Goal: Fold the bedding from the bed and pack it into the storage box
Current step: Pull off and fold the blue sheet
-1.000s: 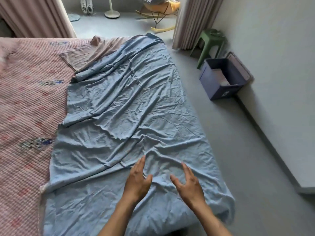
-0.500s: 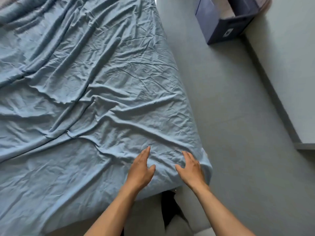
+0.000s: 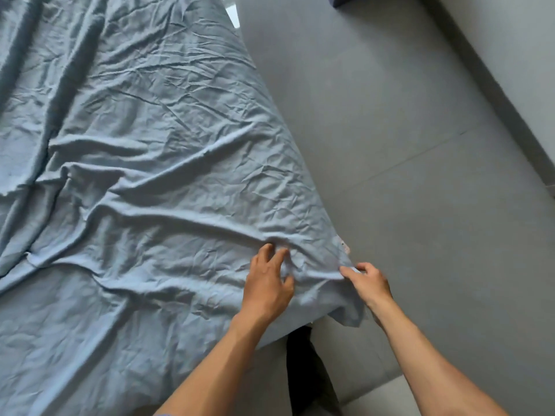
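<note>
1. Blue sheet (image 3: 144, 181) – spread wrinkled over the bed, covering the whole left side of view; its near right corner hangs off the bed edge.
2. Left hand (image 3: 267, 283) – fingers curled, bunching a ridge of sheet just in from that corner.
3. Right hand (image 3: 368, 280) – pinches the sheet edge at the corner, beside a small pinkish tag (image 3: 344, 246).
4. Step, as I judge it: gathering the corner to start the first fold – nothing folded yet. Next move calls for a firm hold on both points, then lifting and carrying the corner across the bed without dragging wrinkles along.
5. Right of the bed: bare grey floor (image 3: 405, 145), wall base beyond. Storage box (image 3: 345, 0) – only a dark sliver at the top edge, well apart from the hands. Nothing blocks the way.
</note>
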